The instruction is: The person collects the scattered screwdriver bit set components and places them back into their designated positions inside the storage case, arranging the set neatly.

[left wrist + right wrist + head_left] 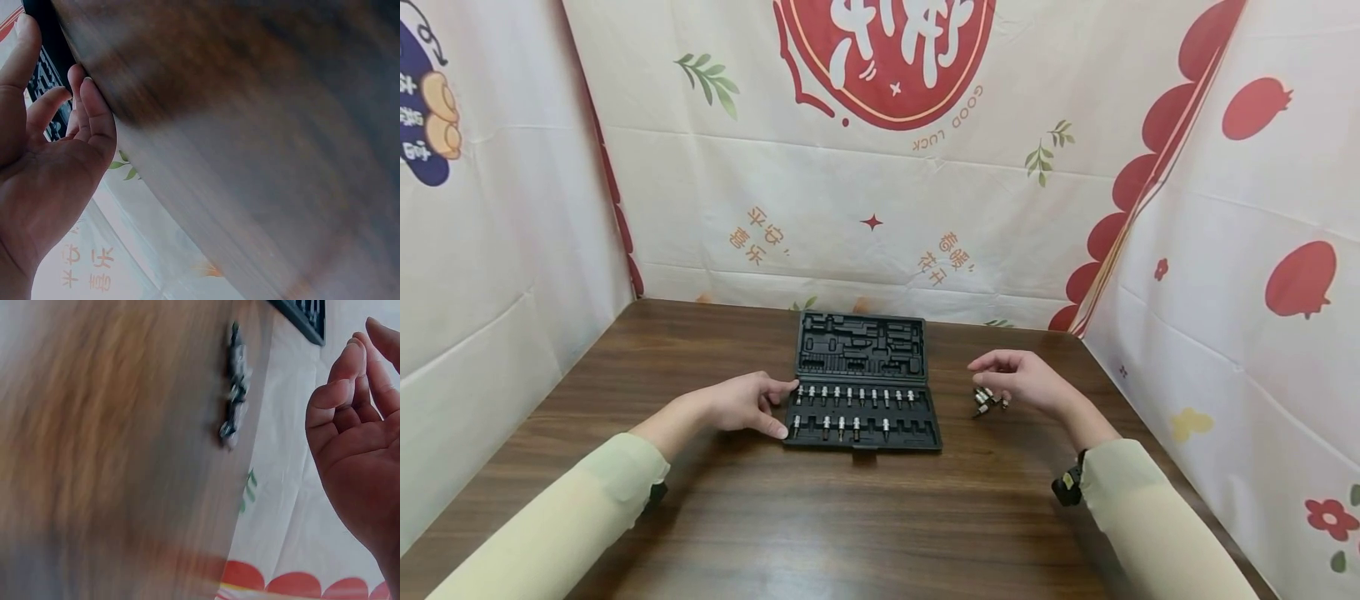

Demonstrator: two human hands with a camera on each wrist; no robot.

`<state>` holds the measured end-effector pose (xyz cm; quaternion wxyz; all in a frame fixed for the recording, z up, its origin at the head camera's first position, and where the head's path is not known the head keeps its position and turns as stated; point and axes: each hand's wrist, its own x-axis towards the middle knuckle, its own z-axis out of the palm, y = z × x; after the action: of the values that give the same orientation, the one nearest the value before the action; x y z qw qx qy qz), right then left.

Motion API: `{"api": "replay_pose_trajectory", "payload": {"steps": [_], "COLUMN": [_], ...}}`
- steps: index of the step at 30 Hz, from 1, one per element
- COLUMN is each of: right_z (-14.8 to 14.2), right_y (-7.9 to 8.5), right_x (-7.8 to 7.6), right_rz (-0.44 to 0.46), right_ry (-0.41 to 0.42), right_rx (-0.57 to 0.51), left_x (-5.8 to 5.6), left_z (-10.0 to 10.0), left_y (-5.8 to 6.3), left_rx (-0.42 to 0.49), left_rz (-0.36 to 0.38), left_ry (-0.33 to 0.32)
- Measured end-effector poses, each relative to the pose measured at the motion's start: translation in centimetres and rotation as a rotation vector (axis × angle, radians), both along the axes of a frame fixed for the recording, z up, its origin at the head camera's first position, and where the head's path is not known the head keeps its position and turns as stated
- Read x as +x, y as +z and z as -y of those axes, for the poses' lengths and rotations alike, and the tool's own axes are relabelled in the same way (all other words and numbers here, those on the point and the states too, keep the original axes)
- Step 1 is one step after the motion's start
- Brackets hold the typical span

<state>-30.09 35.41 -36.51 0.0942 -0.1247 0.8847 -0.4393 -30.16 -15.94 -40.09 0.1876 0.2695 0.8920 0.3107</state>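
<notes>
An unfolded black plastic case lies on the table, its moulded lid tipped back. Silver bit sockets stand in two rows in its base, and the front row has bare slots. My left hand rests against the case's left side, thumb at the front corner and forefinger near the hinge. In the left wrist view its fingertips touch the dark edge. To the right, my right hand hovers over a small pile of loose bit sockets. Nothing shows between its loosely bent fingers.
The brown wooden table runs back to a printed cloth hung behind it. More cloth hangs at the left and right sides. A dark wrist device sits at the right cuff.
</notes>
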Motion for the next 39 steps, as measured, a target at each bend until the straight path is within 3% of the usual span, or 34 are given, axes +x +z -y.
{"api": "replay_pose_trajectory", "payload": {"steps": [10,18,30,39], "right_z": [-3.6,-5.8,-6.5,-5.8], "right_y": [-1.0,-2.0,-2.8,-3.4], "right_x": [1.1,1.2,-0.3,-1.3], "right_rz": [0.012,-0.004,0.069,0.035], "right_ry": [-0.061,-0.103,-0.101,-0.055], "right_rx": [0.023,0.067,0.149,0.216], "left_x": [-0.1,-0.1,-0.1,-0.2], "left_z": [0.0,-0.1,0.0,0.0], "left_y": [0.1,0.0,0.0,-0.2], "left_rx": [0.012,0.007,0.009,0.012], "left_rz": [-0.019,-0.021,-0.015,-0.018], "left_ry": [-0.018,-0.023,-0.021,-0.032]}}
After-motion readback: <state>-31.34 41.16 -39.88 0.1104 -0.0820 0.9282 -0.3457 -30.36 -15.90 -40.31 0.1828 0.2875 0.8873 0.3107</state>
